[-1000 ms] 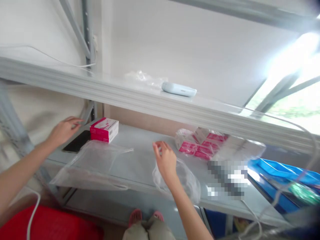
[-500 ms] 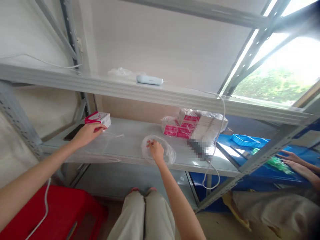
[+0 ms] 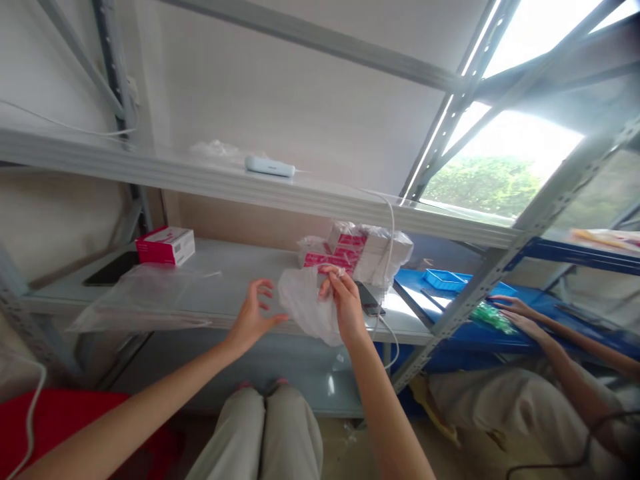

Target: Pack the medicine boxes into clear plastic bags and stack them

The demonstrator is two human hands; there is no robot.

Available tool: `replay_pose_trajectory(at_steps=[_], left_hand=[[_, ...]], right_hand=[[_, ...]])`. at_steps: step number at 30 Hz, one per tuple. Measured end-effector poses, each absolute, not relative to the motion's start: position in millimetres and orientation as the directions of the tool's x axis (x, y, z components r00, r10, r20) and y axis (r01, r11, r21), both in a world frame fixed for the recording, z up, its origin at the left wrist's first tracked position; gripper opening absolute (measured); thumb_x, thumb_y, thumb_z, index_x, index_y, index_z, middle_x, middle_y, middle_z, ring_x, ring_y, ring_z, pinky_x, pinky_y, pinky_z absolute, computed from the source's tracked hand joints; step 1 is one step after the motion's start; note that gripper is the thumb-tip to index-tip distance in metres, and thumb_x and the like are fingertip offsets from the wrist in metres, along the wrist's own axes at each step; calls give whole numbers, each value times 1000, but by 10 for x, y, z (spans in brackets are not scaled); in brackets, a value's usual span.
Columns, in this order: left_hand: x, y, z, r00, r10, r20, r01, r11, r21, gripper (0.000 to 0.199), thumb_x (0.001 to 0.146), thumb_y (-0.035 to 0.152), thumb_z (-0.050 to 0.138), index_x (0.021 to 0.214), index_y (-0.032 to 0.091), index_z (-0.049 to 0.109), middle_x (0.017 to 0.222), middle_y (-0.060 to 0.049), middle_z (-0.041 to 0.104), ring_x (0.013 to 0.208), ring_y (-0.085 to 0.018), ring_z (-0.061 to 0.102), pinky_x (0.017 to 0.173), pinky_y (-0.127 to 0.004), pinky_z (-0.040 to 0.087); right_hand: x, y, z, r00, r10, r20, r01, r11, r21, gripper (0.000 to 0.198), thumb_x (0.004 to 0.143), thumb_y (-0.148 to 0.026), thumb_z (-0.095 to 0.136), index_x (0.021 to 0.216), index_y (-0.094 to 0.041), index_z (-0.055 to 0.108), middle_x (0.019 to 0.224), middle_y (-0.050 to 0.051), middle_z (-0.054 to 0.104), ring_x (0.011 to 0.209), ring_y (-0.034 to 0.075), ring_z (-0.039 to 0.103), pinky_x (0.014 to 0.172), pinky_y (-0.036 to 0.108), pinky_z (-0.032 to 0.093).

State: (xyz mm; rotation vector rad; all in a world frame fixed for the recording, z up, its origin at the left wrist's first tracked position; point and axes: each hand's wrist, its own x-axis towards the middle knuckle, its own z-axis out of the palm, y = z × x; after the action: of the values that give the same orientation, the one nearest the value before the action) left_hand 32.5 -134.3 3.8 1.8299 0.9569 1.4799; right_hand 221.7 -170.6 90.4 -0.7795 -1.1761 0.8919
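Note:
Pinched in my right hand [image 3: 341, 298] is a crumpled clear plastic bag [image 3: 305, 303], hanging over the front edge of the middle shelf. To its left my left hand [image 3: 255, 317] is empty, with the fingers spread and curved toward the bag. A second clear plastic bag [image 3: 135, 293] lies flat at the shelf's left end, partly over the edge. Behind that one sits a single pink and white box [image 3: 165, 245]. Beyond my right hand stand several pink and white boxes [image 3: 363, 250] wrapped in clear film.
A dark phone [image 3: 111, 269] lies at the left, another phone [image 3: 369, 299] at the right by a white cable [image 3: 391, 227]. A pale blue device [image 3: 270, 167] rests on the upper shelf. At right, another person's hands [image 3: 515, 313] touch green material [image 3: 493, 317] on a blue table.
My left hand has left the flat bag and box and come right, toward my right hand. My right hand has raised the crumpled bag off the shelf. The view has shifted right.

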Motion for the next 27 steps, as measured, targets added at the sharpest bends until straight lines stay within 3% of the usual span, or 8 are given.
replay_pose_trajectory(at_steps=[6, 9, 13, 17, 21, 27], left_hand=[[645, -1469, 84, 313, 859, 406, 38, -438, 898, 34, 70, 35, 72, 92, 24, 49, 96, -5, 56, 92, -19, 57, 75, -30, 47], [688, -1410, 65, 363, 864, 348, -52, -354, 934, 38, 67, 37, 73, 89, 23, 47, 91, -2, 55, 83, -17, 58, 71, -28, 47], [742, -1415, -36, 515, 832, 207, -106, -178, 978, 48, 58, 36, 77, 87, 22, 42, 100, -2, 50, 64, -9, 55, 51, -23, 46], [766, -1476, -53, 427, 885, 187, -117, -151, 982, 53, 55, 34, 79, 89, 24, 39, 107, -3, 50, 65, -9, 55, 43, -19, 43], [712, -1476, 13, 347, 915, 207, -120, -176, 977, 47, 56, 38, 76, 86, 22, 44, 92, -2, 57, 60, -11, 55, 42, -19, 39], [616, -1515, 97, 342, 903, 261, -38, -264, 964, 31, 61, 43, 74, 70, 17, 58, 72, -4, 57, 70, -17, 54, 48, -21, 40]], right_hand=[[2309, -1805, 899, 203, 880, 430, -190, 466, -864, 23, 78, -38, 58, 91, -20, 62, 52, -6, 48, 50, 12, 44, 53, 25, 34], [2321, -1822, 838, 242, 875, 420, -243, 474, -846, 22, 78, -38, 59, 90, -20, 62, 51, -7, 42, 48, 11, 40, 51, 24, 33], [2293, -1836, 773, 223, 892, 394, -289, 446, -847, 21, 78, -37, 59, 90, -20, 61, 49, -8, 35, 46, 11, 34, 48, 24, 30], [2252, -1837, 752, 212, 901, 378, -332, 430, -840, 21, 76, -39, 59, 89, -22, 59, 48, -10, 25, 42, 10, 24, 44, 25, 25], [2226, -1815, 737, 210, 902, 378, -355, 431, -830, 21, 75, -39, 59, 88, -22, 58, 46, -10, 23, 41, 10, 20, 42, 25, 23], [2153, -1850, 726, 272, 899, 343, -375, 427, -823, 22, 71, -38, 62, 85, -21, 60, 44, -11, 26, 40, 9, 22, 42, 24, 22]])
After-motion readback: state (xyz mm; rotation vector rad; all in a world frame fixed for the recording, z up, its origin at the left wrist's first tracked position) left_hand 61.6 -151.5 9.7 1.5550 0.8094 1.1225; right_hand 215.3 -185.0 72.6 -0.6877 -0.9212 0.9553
